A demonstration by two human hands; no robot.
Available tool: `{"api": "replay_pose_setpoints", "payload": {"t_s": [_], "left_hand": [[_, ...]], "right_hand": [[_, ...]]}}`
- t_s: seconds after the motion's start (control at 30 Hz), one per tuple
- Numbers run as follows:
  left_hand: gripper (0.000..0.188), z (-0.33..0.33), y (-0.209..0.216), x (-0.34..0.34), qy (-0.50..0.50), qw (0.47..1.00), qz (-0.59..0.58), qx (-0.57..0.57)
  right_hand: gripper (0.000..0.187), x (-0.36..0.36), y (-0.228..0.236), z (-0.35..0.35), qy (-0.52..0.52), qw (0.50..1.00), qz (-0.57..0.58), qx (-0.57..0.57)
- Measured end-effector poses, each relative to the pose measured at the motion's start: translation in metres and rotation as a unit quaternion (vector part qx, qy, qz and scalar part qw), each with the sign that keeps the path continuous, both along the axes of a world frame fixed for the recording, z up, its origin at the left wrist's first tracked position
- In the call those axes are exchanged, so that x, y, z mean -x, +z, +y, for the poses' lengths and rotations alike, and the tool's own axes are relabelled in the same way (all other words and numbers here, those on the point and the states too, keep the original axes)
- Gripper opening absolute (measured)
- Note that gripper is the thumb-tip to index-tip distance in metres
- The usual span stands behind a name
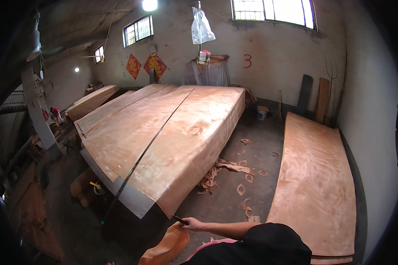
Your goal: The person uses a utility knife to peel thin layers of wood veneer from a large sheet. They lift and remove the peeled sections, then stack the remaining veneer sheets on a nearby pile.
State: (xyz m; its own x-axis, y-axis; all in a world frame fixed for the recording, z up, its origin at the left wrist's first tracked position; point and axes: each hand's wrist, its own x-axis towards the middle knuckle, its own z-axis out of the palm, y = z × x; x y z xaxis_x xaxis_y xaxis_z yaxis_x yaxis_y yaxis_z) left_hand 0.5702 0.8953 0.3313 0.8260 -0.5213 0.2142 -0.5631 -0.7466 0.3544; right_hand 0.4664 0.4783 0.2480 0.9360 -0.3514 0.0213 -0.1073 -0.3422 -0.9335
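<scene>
My right hand (pixel 193 224) is closed round a slim dark knife-like tool (pixel 180 219), whose tip points to the near corner of a large stack of thin wood veneer sheets (pixel 163 132). Below that hand hangs a loose curved strip of veneer (pixel 168 245); whether my fingers also touch it I cannot tell. Across the stack lies a long thin dark rod (pixel 150 143), its near end sticking out past the edge with a green tip. A grey sheet (pixel 135 201) shows under the veneer at the near left corner. My left hand is out of sight.
Veneer scraps (pixel 210 179) and several oval offcuts (pixel 240 189) litter the floor right of the stack. Another veneer pile (pixel 316 185) lies along the right wall. A bucket (pixel 262 114) stands at the back, and a wrapped bag (pixel 202 26) hangs above. A person (pixel 56 114) is far left.
</scene>
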Motion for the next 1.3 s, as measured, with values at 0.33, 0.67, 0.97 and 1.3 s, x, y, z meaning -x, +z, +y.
{"api": "replay_pose_setpoints", "payload": {"t_s": [0.33,0.67,0.97,1.3], "left_hand": [[0.017,0.054,-0.083,-0.041,0.012,0.991,0.135,0.001],[0.026,0.105,0.048,-0.044,0.244,0.966,0.07,0.048],[0.035,0.326,0.027,0.007,0.57,0.799,0.138,0.13],[0.03,0.346,-0.084,0.12,0.655,0.736,0.123,0.117]], "right_hand": [[0.023,0.01,0.005,0.007,0.023,0.996,0.052,0.074],[0.015,0.028,0.021,0.021,0.06,0.978,0.187,-0.071],[0.014,0.018,0.018,0.049,0.178,0.962,0.205,-0.023],[0.015,-0.009,0.018,0.08,0.3,0.918,0.246,0.084]]}}
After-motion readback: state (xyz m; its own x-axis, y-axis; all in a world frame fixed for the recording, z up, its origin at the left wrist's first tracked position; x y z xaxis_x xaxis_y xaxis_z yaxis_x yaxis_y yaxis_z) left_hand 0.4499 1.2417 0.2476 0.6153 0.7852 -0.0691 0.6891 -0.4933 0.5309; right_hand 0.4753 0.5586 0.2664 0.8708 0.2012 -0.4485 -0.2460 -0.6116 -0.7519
